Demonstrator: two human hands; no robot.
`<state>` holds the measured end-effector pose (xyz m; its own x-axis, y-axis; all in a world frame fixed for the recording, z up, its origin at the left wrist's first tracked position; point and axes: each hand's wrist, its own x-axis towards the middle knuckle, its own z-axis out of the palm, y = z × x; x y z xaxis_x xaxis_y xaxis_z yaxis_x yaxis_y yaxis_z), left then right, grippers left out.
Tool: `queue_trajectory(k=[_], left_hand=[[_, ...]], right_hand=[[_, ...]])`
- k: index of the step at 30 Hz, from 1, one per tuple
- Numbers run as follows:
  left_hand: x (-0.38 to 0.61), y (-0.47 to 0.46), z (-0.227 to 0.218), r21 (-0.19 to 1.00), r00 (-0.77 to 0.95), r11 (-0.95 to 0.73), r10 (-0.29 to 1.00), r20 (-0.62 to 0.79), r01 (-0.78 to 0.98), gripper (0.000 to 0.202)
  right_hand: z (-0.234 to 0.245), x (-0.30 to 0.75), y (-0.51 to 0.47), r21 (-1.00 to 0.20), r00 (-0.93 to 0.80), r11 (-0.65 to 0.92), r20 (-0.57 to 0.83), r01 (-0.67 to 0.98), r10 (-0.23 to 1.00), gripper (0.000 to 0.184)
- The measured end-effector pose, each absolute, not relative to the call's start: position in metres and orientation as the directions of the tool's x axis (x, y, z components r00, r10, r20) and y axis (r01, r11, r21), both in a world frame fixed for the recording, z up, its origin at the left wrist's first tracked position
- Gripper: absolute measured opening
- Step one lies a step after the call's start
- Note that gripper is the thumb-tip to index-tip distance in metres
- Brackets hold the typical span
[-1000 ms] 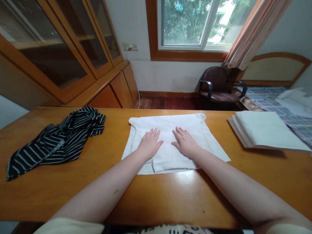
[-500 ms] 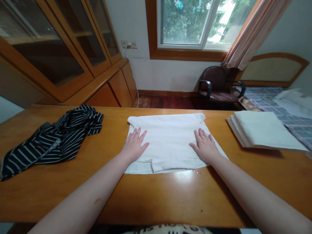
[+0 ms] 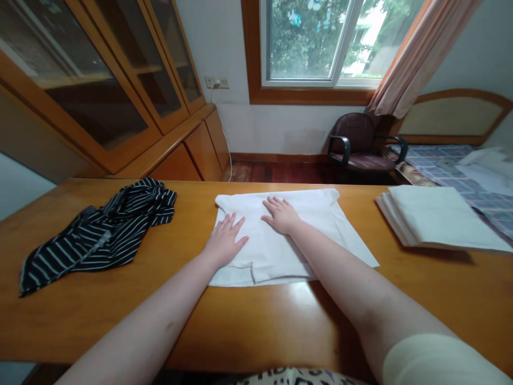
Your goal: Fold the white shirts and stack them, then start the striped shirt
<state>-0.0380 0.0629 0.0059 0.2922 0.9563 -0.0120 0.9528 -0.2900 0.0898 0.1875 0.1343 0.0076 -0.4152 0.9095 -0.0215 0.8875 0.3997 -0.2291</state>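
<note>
A white piece of cloth [image 3: 256, 243], perhaps a garment, lies partly folded in front of me, with a folded strip along its near side. My left hand [image 3: 225, 239] rests flat on its left edge, fingers spread. On the upper middle of the cloth lies my right hand [image 3: 281, 215], palm down with the fingers stretched out. Neither hand grips anything. The right forearm crosses over the right part of the cloth and hides some of it.
A crumpled black striped garment [image 3: 108, 227] lies at the left on the wooden table [image 3: 240, 326]. At the right is a stack of folded white cloths or sheets [image 3: 436, 216]. Beyond the table stand an armchair [image 3: 356, 141], a glass-door cabinet [image 3: 132, 96] and a bed [image 3: 457, 166].
My right hand has slid from the cloth's right side to its upper middle. The left hand stays at the left edge. The camera view has shifted slightly.
</note>
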Motion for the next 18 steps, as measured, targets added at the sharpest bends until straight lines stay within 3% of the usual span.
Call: queue_trajectory(k=[7, 12, 15, 18], left_hand=[[-0.040, 0.063, 0.003, 0.108, 0.292, -0.287, 0.956, -0.026, 0.952, 0.064], [-0.026, 0.072, 0.023, 0.071, 0.248, -0.241, 0.964, -0.100, 0.968, 0.063], [0.011, 0.086, 0.040, 0.058, 0.191, -0.188, 0.980, -0.052, 0.981, 0.057], [0.070, 0.103, 0.042, 0.090, 0.438, -0.439, 0.899, 0.027, 0.894, 0.063]], right_hand=[[0.002, 0.298, 0.152, -0.107, 0.099, -0.104, -0.050, 0.989, 0.994, 0.081], [-0.007, 0.318, 0.145, -0.061, 0.172, -0.172, -0.011, 0.983, 0.985, 0.083], [-0.010, 0.311, 0.141, -0.059, 0.193, -0.192, 0.012, 0.980, 0.981, 0.083], [-0.009, 0.308, 0.139, -0.068, 0.207, -0.206, 0.004, 0.976, 0.978, 0.082]])
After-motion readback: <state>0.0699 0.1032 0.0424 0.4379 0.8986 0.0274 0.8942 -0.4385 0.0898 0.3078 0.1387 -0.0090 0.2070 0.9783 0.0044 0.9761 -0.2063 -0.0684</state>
